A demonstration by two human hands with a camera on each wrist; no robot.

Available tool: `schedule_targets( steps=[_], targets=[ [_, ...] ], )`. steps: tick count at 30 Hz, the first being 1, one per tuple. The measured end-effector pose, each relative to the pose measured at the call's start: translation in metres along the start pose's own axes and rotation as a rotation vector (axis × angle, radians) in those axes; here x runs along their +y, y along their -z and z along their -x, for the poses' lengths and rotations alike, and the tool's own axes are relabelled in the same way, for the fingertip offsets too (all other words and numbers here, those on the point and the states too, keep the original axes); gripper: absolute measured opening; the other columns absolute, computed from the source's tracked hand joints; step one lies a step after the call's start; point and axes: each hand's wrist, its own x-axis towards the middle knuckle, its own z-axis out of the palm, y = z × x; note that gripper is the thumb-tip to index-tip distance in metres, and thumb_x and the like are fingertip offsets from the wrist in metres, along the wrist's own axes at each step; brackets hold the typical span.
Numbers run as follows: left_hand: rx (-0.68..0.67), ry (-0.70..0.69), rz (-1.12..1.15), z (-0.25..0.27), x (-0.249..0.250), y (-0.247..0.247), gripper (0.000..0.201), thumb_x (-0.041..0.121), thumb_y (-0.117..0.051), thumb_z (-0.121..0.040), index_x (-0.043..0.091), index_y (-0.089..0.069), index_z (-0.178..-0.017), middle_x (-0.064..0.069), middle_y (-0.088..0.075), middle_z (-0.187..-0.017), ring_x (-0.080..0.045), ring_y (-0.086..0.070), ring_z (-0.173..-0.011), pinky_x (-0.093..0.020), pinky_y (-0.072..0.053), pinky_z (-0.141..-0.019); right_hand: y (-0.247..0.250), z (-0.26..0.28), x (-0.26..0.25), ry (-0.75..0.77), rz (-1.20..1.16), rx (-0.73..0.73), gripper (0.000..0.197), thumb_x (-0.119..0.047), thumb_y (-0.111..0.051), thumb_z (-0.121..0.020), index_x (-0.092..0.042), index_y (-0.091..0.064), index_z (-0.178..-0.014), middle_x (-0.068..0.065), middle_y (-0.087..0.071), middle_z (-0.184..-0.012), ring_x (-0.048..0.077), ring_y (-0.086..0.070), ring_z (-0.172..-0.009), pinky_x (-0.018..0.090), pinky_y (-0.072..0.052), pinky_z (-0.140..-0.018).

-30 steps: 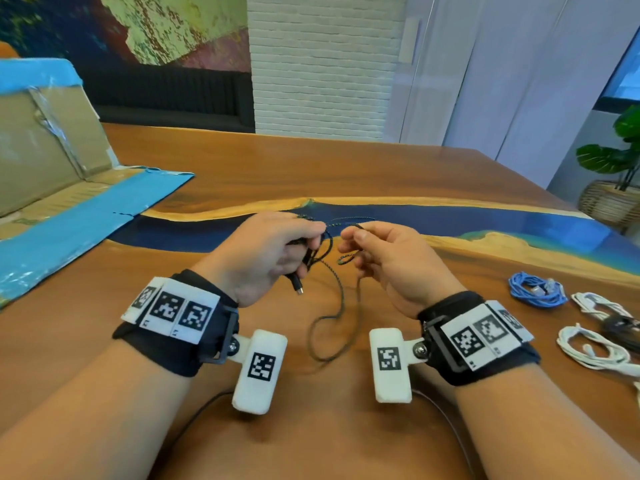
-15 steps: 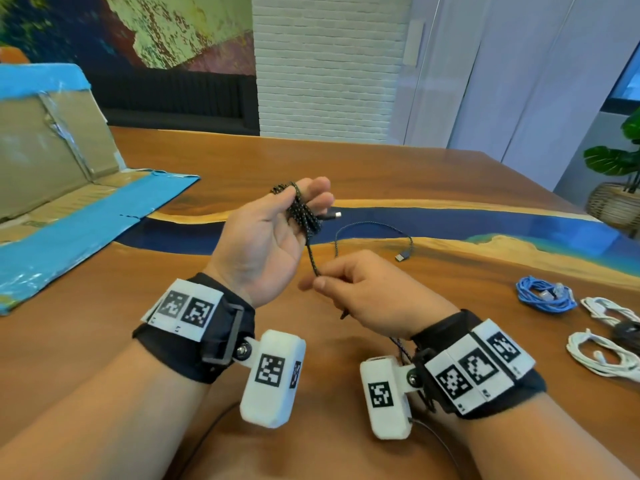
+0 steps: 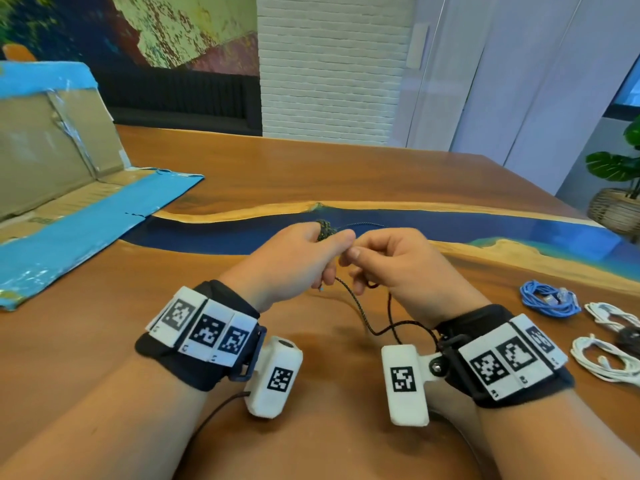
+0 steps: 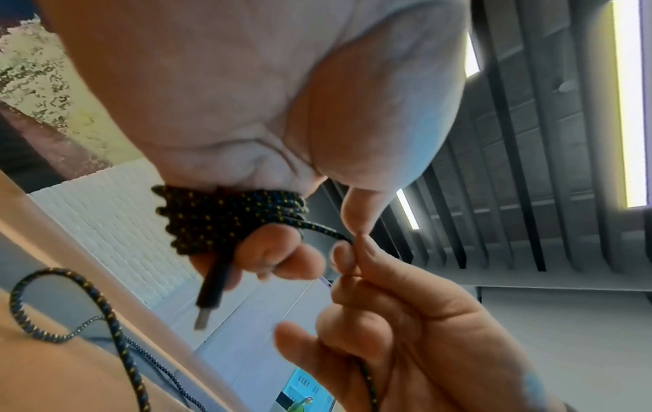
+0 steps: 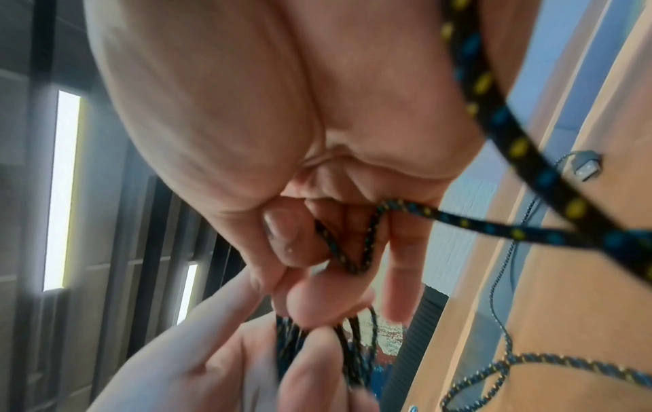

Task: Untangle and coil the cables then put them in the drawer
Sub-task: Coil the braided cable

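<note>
A black braided cable point(image 3: 360, 308) with yellow and blue flecks is wound in several turns round the fingers of my left hand point(image 3: 332, 247); the coil point(image 4: 226, 217) shows in the left wrist view, with one USB plug point(image 4: 208, 306) hanging from it. My right hand point(image 3: 356, 258) meets the left and pinches the free strand point(image 5: 352, 251) between thumb and fingers. The loose rest of the cable droops to the table between my wrists. Its other plug point(image 5: 585, 167) lies on the wood. No drawer is in view.
A coiled blue cable point(image 3: 549, 301) and two white cable bundles point(image 3: 609, 317) point(image 3: 602, 362) lie at the right of the wooden table point(image 3: 311, 168). An opened cardboard box with blue tape point(image 3: 69, 209) sits at the left. A potted plant point(image 3: 620, 188) stands beyond the right edge.
My left hand has turned from palm up to palm down with the coil on it. My right hand has come up from below and now meets the left fingertips.
</note>
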Motion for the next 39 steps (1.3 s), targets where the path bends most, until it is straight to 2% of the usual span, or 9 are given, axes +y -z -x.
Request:
schedule_targets(
  steps=[2,6,14,18,21,24,28,32,39],
  targets=[
    [-0.136,0.014,0.061,0.003,0.001,0.002,0.059,0.06,-0.048,-0.101,0.006,-0.07,-0.091,-0.005,-0.058,-0.06,-0.021,-0.047,-0.059,-0.046,-0.051,-0.078,0.006,0.002,-0.002,0.013,0.008,0.046,0.02,-0.02,-0.069,-0.096,-0.003,-0.073,-0.086,0.02,-0.062,-0.063,0.019,-0.053,-0.05,0.031,-0.049,-0.055],
    [-0.346,0.017,0.288,0.007,-0.001,0.004,0.042,0.039,-0.055,-0.104,0.004,-0.07,-0.086,-0.002,-0.034,-0.049,-0.018,-0.028,-0.048,-0.029,-0.046,-0.063,0.015,0.002,0.0,0.025,-0.04,0.086,0.021,-0.023,-0.082,-0.081,-0.004,-0.073,-0.079,0.014,-0.043,-0.058,0.014,-0.035,-0.048,0.018,-0.033,-0.046],
    [-0.27,0.016,0.633,0.005,-0.004,0.008,0.034,0.031,-0.057,-0.101,0.012,-0.057,-0.072,0.005,-0.023,-0.047,-0.012,-0.016,-0.04,-0.028,-0.041,-0.055,0.017,0.001,0.004,-0.083,-0.13,0.044,0.016,-0.017,-0.067,-0.097,-0.017,-0.076,-0.085,0.004,-0.064,-0.07,0.016,-0.045,-0.059,0.022,-0.028,-0.04],
    [-0.188,0.045,0.666,0.003,-0.001,0.0,0.037,0.029,-0.051,-0.103,0.014,-0.054,-0.069,0.006,-0.021,-0.046,-0.013,-0.014,-0.041,-0.027,-0.04,-0.053,0.017,0.001,0.001,-0.053,0.113,0.083,0.027,-0.028,-0.059,-0.102,-0.013,-0.074,-0.086,-0.011,-0.064,-0.061,0.006,-0.044,-0.052,0.015,-0.033,-0.044],
    [-0.236,0.038,0.641,0.004,-0.004,0.0,0.032,0.029,-0.062,-0.095,0.012,-0.057,-0.068,0.006,-0.021,-0.044,-0.012,-0.015,-0.039,-0.028,-0.039,-0.052,0.015,0.0,0.001,0.01,0.224,0.143,0.038,-0.034,-0.056,-0.103,-0.009,-0.068,-0.077,-0.007,-0.063,-0.058,0.002,-0.043,-0.047,0.013,-0.036,-0.051],
    [-0.332,0.007,0.648,0.007,-0.003,-0.005,0.027,0.028,-0.059,-0.093,0.008,-0.066,-0.076,0.006,-0.025,-0.044,-0.009,-0.021,-0.037,-0.026,-0.04,-0.052,0.015,-0.001,0.004,0.03,0.264,0.203,0.043,-0.039,-0.054,-0.103,-0.011,-0.063,-0.072,0.003,-0.059,-0.056,0.008,-0.045,-0.049,0.018,-0.038,-0.052],
    [-0.328,-0.051,1.04,0.006,-0.001,-0.009,0.032,0.022,-0.052,-0.098,0.0,-0.075,-0.106,0.006,-0.041,-0.053,-0.007,-0.033,-0.044,-0.025,-0.05,-0.064,0.014,0.0,0.002,-0.032,0.273,0.102,0.043,-0.038,-0.045,-0.108,-0.018,-0.065,-0.075,0.007,-0.065,-0.057,0.007,-0.046,-0.047,0.02,-0.039,-0.053],
    [-0.169,-0.119,1.292,0.003,0.005,-0.016,0.043,0.014,-0.046,-0.102,-0.008,-0.051,-0.138,0.002,-0.055,-0.076,-0.009,-0.046,-0.057,-0.025,-0.054,-0.083,-0.003,-0.001,-0.003,-0.063,0.357,-0.062,0.034,-0.027,-0.037,-0.11,-0.022,-0.062,-0.087,0.004,-0.071,-0.066,0.003,-0.049,-0.047,0.015,-0.037,-0.053],
    [0.186,-0.154,1.269,-0.005,0.008,-0.011,0.031,0.009,-0.036,-0.109,-0.002,-0.059,-0.127,-0.007,-0.075,-0.11,-0.009,-0.061,-0.078,-0.024,-0.055,-0.089,-0.013,0.005,-0.01,-0.163,0.403,-0.298,0.032,-0.027,-0.041,-0.108,-0.019,-0.07,-0.099,0.007,-0.075,-0.073,0.001,-0.053,-0.05,0.014,-0.039,-0.053]
  ],
)
